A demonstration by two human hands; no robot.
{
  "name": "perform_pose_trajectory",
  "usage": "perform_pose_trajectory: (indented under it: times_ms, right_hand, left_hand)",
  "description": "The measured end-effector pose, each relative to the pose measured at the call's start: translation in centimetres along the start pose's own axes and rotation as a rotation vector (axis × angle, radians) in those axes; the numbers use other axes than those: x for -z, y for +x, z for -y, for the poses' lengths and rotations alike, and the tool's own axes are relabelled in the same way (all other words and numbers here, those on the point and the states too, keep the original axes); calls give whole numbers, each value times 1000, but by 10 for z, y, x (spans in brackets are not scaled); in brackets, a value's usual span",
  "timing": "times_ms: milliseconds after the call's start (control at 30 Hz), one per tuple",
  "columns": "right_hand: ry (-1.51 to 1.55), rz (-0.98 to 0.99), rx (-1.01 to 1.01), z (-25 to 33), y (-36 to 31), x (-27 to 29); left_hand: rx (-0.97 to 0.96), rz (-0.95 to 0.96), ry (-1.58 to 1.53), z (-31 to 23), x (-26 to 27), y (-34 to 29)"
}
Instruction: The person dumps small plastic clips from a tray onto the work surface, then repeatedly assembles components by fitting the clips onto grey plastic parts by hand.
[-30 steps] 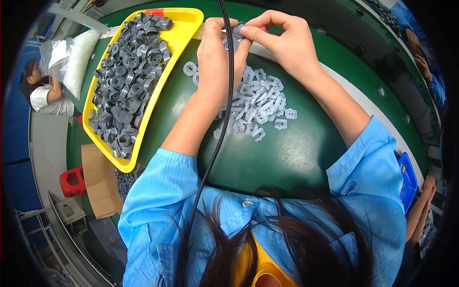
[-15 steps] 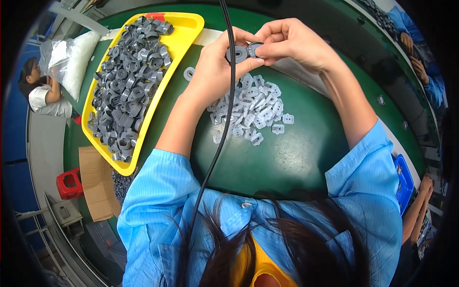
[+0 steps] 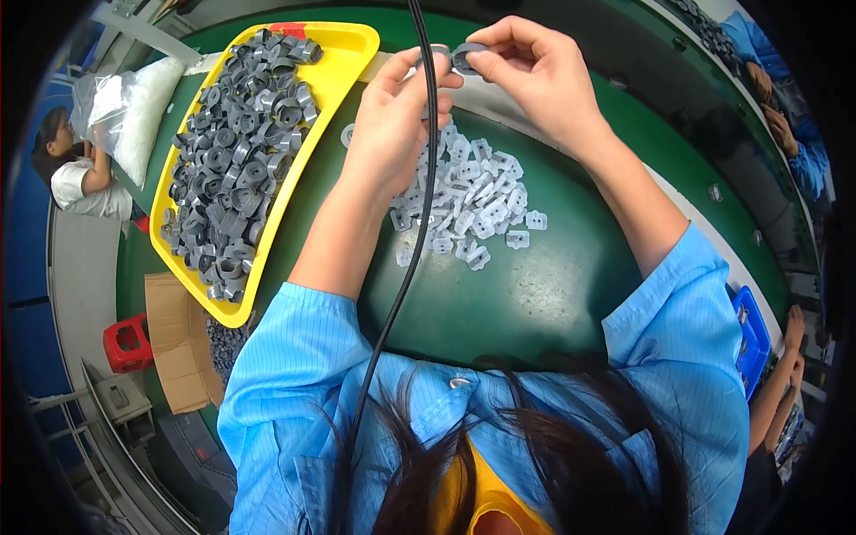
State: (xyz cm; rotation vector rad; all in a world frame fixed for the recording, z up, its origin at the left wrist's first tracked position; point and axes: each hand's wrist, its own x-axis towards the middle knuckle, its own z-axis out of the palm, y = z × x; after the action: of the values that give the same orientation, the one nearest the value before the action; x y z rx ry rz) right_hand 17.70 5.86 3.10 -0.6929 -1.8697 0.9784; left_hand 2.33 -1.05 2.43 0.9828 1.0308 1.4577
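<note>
Grey plastic in both hands here. Right hand (image 3: 535,80) has its thumb and fingers clamped on a grey ring (image 3: 465,60), and the left hand (image 3: 388,134) has its thumb and fingers together on another grey round part (image 3: 442,52), half blocked by the black cable (image 3: 406,276), so I can't make out much of it. Main thing to look at imo: the ring sits just to the right of that other part, roughly level with it, small gap between. Can't really tell which way its long axis runs with the thumb in the way. Both are up by the far edge of the green surface (image 3: 553,303). Clear plastic pieces (image 3: 477,201) lie heaped between the forearms, and the yellow tray (image 3: 343,53) of grey rings (image 3: 236,160) runs along the left edge.
</note>
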Motion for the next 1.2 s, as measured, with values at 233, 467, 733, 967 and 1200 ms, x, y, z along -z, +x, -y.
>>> perform_pose_trajectory:
  times_ms: [233, 467, 733, 967, 1200]
  right_hand:
    - [-361, 66, 643, 12, -5, -13]
    - [121, 127, -373, -36, 15, 23]
    - [-665, 121, 48, -27, 11, 34]
    - [-418, 740, -177, 17, -3, 14]
    - [-358, 709, -95, 10, -1, 19]
  left_hand:
    - [98, -36, -402, 0, -2, -1]
    - [-21, -47, 11, -1, 22, 10]
    - [29, -108, 286, -4, 34, 13]
    - [31, -22, 222, -3, 20, 8]
    - [-421, -125, 989, 7, 8, 2]
